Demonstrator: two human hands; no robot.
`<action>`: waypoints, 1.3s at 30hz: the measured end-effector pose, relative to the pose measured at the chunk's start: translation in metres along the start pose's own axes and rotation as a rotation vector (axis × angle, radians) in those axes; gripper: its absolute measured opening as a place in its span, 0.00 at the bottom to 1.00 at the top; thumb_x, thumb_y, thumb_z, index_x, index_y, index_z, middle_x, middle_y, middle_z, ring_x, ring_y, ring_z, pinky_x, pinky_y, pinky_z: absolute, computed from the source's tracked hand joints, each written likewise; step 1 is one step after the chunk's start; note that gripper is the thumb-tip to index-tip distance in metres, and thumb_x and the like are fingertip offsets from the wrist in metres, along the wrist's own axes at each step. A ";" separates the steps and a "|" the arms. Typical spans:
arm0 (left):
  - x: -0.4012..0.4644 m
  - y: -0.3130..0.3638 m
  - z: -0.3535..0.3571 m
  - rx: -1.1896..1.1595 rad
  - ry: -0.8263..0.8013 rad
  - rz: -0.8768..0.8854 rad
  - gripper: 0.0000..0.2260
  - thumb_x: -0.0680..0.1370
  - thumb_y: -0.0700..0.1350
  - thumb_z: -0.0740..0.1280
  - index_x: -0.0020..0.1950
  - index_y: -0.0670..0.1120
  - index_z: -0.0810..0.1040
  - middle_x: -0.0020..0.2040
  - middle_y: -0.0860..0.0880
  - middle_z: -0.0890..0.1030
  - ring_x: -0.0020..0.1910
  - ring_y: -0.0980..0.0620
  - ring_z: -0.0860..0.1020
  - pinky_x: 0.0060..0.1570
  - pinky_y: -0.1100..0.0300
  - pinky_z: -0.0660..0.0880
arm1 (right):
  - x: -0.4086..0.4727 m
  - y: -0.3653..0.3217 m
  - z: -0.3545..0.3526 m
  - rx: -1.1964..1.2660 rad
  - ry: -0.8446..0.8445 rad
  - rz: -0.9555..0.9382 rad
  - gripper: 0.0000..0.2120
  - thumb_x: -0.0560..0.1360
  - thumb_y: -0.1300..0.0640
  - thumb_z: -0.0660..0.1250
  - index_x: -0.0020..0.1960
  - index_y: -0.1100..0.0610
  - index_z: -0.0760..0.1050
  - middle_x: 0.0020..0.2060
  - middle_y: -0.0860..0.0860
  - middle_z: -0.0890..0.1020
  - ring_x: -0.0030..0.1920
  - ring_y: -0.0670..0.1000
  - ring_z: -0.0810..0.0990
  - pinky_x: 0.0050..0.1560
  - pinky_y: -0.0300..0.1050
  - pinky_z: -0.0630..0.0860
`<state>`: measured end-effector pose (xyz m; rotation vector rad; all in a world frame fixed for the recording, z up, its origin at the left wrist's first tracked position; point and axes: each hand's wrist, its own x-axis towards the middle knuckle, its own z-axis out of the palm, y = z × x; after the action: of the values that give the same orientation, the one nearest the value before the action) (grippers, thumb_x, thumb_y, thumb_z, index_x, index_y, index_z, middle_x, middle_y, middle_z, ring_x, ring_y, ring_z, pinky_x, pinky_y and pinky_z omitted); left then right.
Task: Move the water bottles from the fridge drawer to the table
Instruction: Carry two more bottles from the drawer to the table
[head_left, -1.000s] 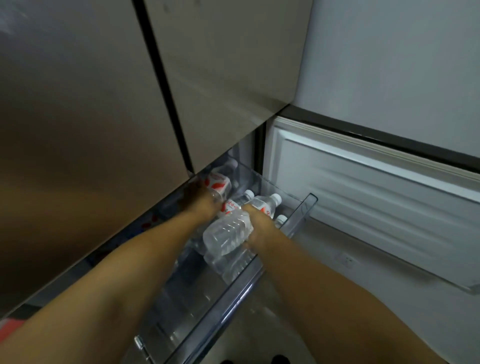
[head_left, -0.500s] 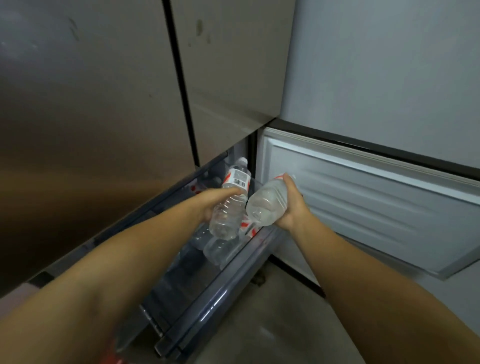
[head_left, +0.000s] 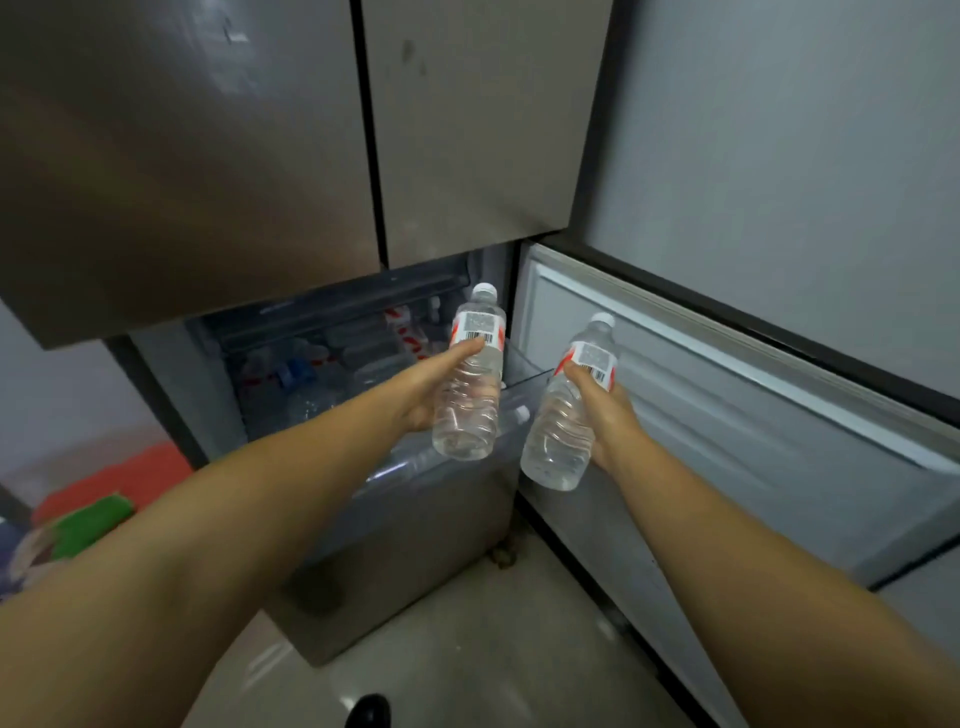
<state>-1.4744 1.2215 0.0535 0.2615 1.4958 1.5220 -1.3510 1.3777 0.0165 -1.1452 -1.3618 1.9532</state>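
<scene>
Two clear water bottles are held up in front of the open fridge, caps pointing up and away from the camera. The left bottle (head_left: 470, 384) stands nearly upright, its white cap just below the edge of the upper doors, its red-and-white label with a barcode facing the camera; the left hand (head_left: 434, 392) grasps it from the left side, the thumb lying across the lower edge of the label and the fingers curled round the far side of the body. The right bottle (head_left: 569, 410) leans with its cap tipped to the upper right, and the right hand (head_left: 605, 410) grasps it from the right, thumb pressed over the barcode on the label and the rest of the fingers wrapped behind. The two bottles are near each other but apart, both clear of the fridge drawer (head_left: 415, 499), which is pulled out below them. More bottles (head_left: 415, 460) lie on their sides in the drawer, one white cap showing between the two held bottles. Behind, deeper in the compartment, a shelf (head_left: 332, 343) holds dim, blurred red-and-white labelled packs and something blue. The lower door (head_left: 727, 441) is swung open to the right, its pale inner lining facing the bottles. The two steel upper doors (head_left: 260, 156) above are closed. At the lower left lies a red and green cloth (head_left: 98, 499), and the floor (head_left: 467, 649) below is pale tile.
</scene>
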 end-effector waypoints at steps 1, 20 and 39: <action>-0.007 -0.008 0.008 -0.029 0.024 0.007 0.14 0.78 0.53 0.66 0.52 0.42 0.76 0.33 0.46 0.84 0.31 0.49 0.83 0.40 0.54 0.80 | -0.005 0.002 -0.006 -0.022 -0.017 -0.021 0.21 0.71 0.56 0.73 0.61 0.59 0.75 0.46 0.58 0.82 0.41 0.57 0.82 0.48 0.51 0.80; -0.226 -0.142 -0.030 -0.100 0.804 0.206 0.42 0.57 0.63 0.75 0.65 0.41 0.73 0.55 0.42 0.83 0.51 0.42 0.83 0.58 0.44 0.77 | -0.166 0.067 0.040 -0.472 -0.547 -0.174 0.32 0.72 0.53 0.72 0.71 0.56 0.61 0.56 0.54 0.76 0.50 0.54 0.78 0.51 0.51 0.76; -0.665 -0.424 -0.001 -0.600 1.595 0.160 0.38 0.66 0.57 0.76 0.69 0.39 0.68 0.57 0.38 0.80 0.47 0.43 0.83 0.41 0.53 0.80 | -0.583 0.277 0.046 -0.657 -1.335 -0.067 0.31 0.71 0.51 0.73 0.70 0.51 0.63 0.55 0.53 0.77 0.53 0.56 0.79 0.58 0.56 0.77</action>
<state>-0.9312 0.6543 -0.0147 -1.5510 1.9404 2.3379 -1.0655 0.7985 -0.0257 0.2506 -2.7470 2.3074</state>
